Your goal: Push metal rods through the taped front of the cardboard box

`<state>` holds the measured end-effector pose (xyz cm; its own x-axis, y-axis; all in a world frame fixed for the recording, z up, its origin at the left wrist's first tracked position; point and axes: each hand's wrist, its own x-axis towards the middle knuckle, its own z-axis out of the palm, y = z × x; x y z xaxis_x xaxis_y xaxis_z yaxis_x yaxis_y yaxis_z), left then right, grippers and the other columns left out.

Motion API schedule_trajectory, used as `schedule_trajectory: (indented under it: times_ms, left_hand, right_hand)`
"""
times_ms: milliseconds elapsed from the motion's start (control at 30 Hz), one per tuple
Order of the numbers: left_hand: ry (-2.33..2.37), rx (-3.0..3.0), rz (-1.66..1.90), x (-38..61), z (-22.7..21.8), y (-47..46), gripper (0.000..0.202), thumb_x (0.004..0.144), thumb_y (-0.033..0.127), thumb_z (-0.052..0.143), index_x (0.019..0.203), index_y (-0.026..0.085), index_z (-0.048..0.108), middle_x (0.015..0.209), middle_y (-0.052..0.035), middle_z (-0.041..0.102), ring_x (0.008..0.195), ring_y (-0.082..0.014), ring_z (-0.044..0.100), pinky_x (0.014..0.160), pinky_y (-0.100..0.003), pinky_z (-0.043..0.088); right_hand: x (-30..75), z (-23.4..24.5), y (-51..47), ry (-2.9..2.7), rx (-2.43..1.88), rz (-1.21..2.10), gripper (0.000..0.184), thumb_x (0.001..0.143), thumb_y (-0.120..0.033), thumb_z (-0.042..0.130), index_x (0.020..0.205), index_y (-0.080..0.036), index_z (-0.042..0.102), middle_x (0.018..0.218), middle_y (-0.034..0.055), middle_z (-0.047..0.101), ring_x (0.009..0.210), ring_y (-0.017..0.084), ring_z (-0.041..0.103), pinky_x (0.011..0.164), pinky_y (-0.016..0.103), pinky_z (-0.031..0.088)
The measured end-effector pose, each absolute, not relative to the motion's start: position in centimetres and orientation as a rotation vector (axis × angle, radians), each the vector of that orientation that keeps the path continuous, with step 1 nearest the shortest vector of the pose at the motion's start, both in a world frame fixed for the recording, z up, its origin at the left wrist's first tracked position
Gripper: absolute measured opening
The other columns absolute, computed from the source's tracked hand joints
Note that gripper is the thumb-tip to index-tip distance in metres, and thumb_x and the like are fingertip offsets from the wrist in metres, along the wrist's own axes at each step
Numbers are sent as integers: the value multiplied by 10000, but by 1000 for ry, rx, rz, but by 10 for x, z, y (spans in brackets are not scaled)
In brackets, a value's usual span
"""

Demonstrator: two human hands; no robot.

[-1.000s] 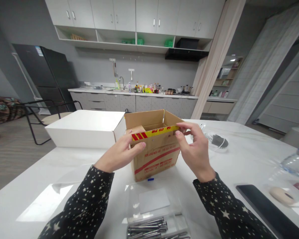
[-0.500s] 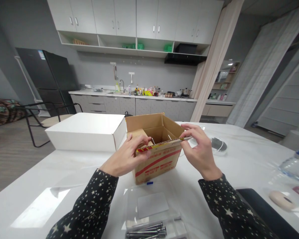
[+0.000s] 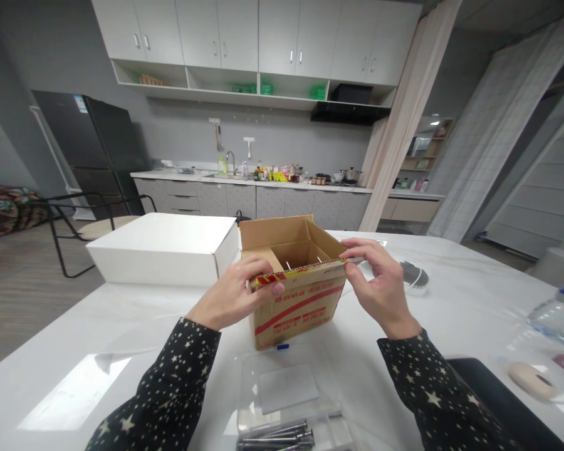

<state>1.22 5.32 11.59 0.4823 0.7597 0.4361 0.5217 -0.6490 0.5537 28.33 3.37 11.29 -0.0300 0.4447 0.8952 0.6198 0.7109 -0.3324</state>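
Note:
A brown cardboard box [image 3: 295, 308] with red print stands on the white table, its top flaps up. My left hand [image 3: 237, 289] pinches the left end of the near flap, thumb in front and fingers behind. The right end of that same flap is gripped by my right hand [image 3: 375, 279]. Inside the box, part of a cardboard piece and two thin pale strips show; the bottom is hidden. Close in front lies an open clear plastic case [image 3: 289, 357] holding several metal bolt-like rods [image 3: 277, 436]. A small blue clip [image 3: 282, 346] sits at the case's far edge.
To the left is a white box [image 3: 162, 250]. At the right are a black flat object [image 3: 502, 401], a beige computer mouse-like item [image 3: 531, 380], a plastic water bottle [image 3: 561, 310] and a round grey-white device [image 3: 414, 275] with a cable. A black-framed chair [image 3: 101, 225] stands beyond the table's left edge.
My left hand has slid slightly left and down along the flap, baring more of its yellow-red edge. My right hand keeps its grip, shifted very slightly.

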Motion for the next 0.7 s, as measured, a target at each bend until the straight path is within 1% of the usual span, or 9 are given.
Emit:
schedule_trajectory:
  times_ms: [67, 167, 233, 333, 433, 500, 567, 633, 700]
  left_hand:
    - [1090, 2374, 967, 13, 116, 53, 482, 926, 595, 493, 952, 181, 737, 1035, -100, 700, 921, -234, 617, 759, -361, 511]
    - [1087, 2324, 1012, 15, 116, 52, 505, 942, 603, 463, 1021, 189, 741, 1099, -104, 722, 1000, -251, 636, 817, -376, 525]
    - [1086, 2285, 1039, 15, 115, 52, 514, 944, 613, 454, 991, 186, 737, 1123, -106, 726, 1031, -257, 644, 832, -376, 535]
    - [1120, 2226, 1047, 14, 114, 52, 533, 939, 632, 448, 906, 176, 721, 1068, -109, 736, 1004, -262, 660, 784, -359, 553]
    - [1145, 2167, 1047, 12, 112, 53, 538, 927, 652, 455, 947, 178, 709, 1033, -103, 741, 989, -267, 667, 771, -360, 558]
    - [1129, 2147, 1049, 11, 113, 53, 533, 920, 656, 468, 1007, 183, 701, 1063, -100, 738, 1006, -269, 668, 788, -363, 557]
    - [1099, 2152, 1059, 11, 114, 52, 526, 917, 650, 483, 1051, 186, 693, 1104, -100, 731, 1042, -270, 661, 825, -369, 551]
    - [1078, 2173, 1076, 12, 115, 51, 511, 916, 640, 493, 1048, 186, 687, 1106, -97, 726, 1059, -268, 654, 857, -374, 542]
    - [1083, 2189, 1092, 12, 115, 51, 490, 918, 630, 497, 1021, 187, 679, 1069, -88, 727, 1027, -260, 657, 845, -369, 536]
  right_hand:
    - [284, 112, 35, -1657, -890, -159, 161, 824, -128, 589, 905, -229, 684, 1080, 82, 701, 1059, 267, 647, 919, 452, 531]
    - [284, 109, 38, -1642, -929, -94, 216, 858, -153, 593, 1027, -239, 697, 1112, 74, 699, 1078, 257, 641, 933, 456, 536]
    - [284, 106, 40, -1623, -951, -22, 245, 875, -175, 598, 1091, -244, 690, 1129, 70, 695, 1067, 247, 644, 907, 442, 555]
    - [284, 103, 45, -1551, -949, 120, 265, 882, -219, 619, 1142, -244, 669, 1159, 76, 680, 1044, 238, 654, 874, 428, 575]
    - [284, 101, 48, -1458, -919, 281, 318, 878, -273, 654, 1194, -249, 627, 1128, 76, 681, 1021, 235, 664, 882, 434, 572]
    - [285, 101, 49, -1429, -919, 371, 333, 868, -309, 681, 1189, -247, 615, 1066, 68, 691, 1009, 236, 664, 885, 430, 562]
    - [286, 101, 49, -1430, -936, 473, 337, 857, -345, 700, 1166, -244, 611, 1004, 59, 701, 977, 236, 666, 854, 414, 560]
    - [287, 101, 49, -1434, -957, 574, 344, 839, -375, 717, 1138, -243, 609, 969, 52, 711, 933, 234, 672, 800, 390, 561]
    - [288, 100, 50, -1421, -969, 631, 351, 814, -393, 734, 1105, -239, 612, 956, 47, 721, 905, 235, 677, 766, 376, 559]
